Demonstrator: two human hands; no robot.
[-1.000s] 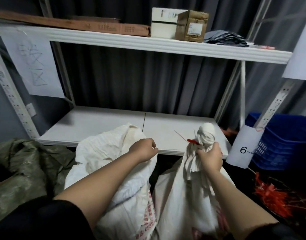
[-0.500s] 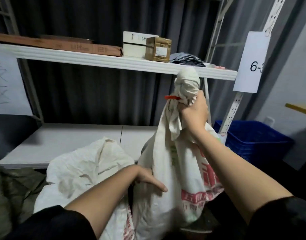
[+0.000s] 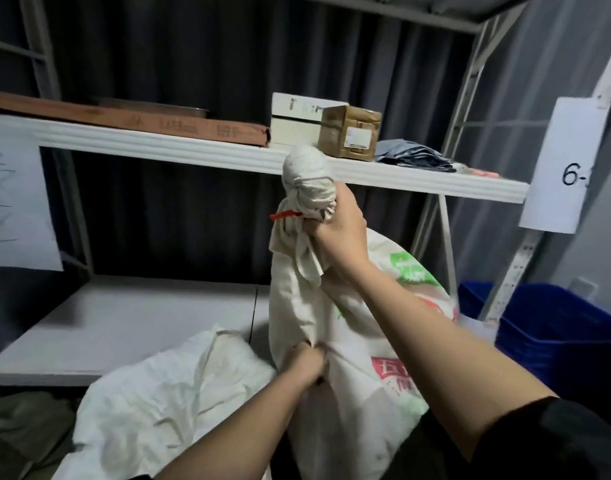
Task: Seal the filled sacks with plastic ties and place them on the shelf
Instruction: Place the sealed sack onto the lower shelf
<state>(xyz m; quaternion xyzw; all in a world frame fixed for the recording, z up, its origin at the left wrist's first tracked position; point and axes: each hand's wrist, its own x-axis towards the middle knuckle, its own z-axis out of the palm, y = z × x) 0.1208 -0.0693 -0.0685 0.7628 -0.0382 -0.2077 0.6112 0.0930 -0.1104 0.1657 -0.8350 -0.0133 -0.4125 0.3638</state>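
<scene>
Upright, the sack [image 3: 335,327] hung: right hand [image 3: 335,233] gripped its neck, left hand [image 3: 307,367] pinched its side; shelf [image 3: 124,327] at nine o'clock.

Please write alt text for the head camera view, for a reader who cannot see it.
A person lifts a tied sack: the right hand grips its neck below a red tie, the left hand grips its side. Behind stands a white shelf.
</scene>
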